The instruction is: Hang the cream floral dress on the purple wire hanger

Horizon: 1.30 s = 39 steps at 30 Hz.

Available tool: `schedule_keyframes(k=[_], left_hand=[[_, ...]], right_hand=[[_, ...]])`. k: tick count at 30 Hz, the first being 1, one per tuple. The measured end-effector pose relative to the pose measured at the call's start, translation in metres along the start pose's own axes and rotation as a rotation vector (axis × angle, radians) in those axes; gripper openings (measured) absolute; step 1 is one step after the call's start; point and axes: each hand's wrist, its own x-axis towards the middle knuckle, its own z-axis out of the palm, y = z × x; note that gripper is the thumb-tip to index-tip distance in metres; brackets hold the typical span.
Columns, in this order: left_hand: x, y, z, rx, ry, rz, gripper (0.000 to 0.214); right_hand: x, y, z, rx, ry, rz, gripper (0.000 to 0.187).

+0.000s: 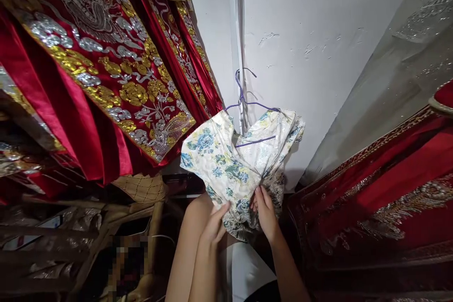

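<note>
A white short-sleeved blouse (226, 165) with blue and green flowers hangs in front of me on a purple wire hanger (260, 104). The hanger's crossbar shows inside the V-shaped neck. With thumb and fingers closed, my right hand (266, 211) pinches the blouse's front edge just below the neckline's point. My left hand (215, 224) grips the lower side of the blouse, its thumb lying on the outside of the cloth. The fingers behind the fabric are hidden.
Red gowns (134, 89) with gold and silver embroidery hang at left. A white upright pole (236, 19) stands against the white wall (300, 56). At right are more red embroidered garments (396, 188) and a sheer cover (385, 66). A wooden chair frame (155, 231) stands at lower left.
</note>
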Motion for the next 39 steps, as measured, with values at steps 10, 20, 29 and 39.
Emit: schedule_keyframes(k=[10, 20, 29, 39], left_hand=[[-0.006, 0.000, -0.014, -0.075, 0.105, 0.050, 0.066], [-0.014, 0.001, -0.008, -0.130, 0.123, 0.016, 0.072], [-0.020, 0.003, -0.008, -0.145, 0.087, 0.014, 0.076], [-0.016, -0.006, -0.019, -0.061, 0.112, 0.082, 0.071]], right_hand=[[-0.008, -0.020, 0.008, 0.132, -0.017, 0.063, 0.041], [-0.009, -0.008, 0.002, 0.233, 0.028, 0.034, 0.029], [-0.014, -0.018, 0.001, 0.092, -0.149, -0.036, 0.049], [-0.018, -0.026, 0.019, 0.312, -0.051, 0.093, 0.042]])
